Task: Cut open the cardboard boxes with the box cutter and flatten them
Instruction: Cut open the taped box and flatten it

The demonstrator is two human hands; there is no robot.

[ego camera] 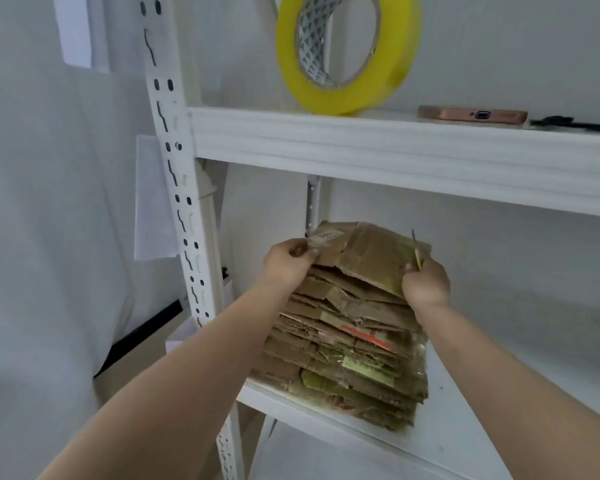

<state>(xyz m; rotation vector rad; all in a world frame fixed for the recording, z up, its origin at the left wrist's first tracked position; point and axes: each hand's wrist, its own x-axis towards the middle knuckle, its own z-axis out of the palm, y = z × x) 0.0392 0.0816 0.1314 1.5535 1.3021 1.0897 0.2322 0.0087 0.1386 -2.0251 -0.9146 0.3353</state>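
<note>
On the lower shelf point(326, 424) lies a tall stack of flattened boxes point(347, 348). The left hand point(286, 263) pinches the top cardboard point(364, 254) at its 9 o'clock edge. The right hand point(425, 285), at 3 o'clock, curls around the same sheet and a thin box cutter point(417, 252), blade pointing to 12 o'clock.
</note>
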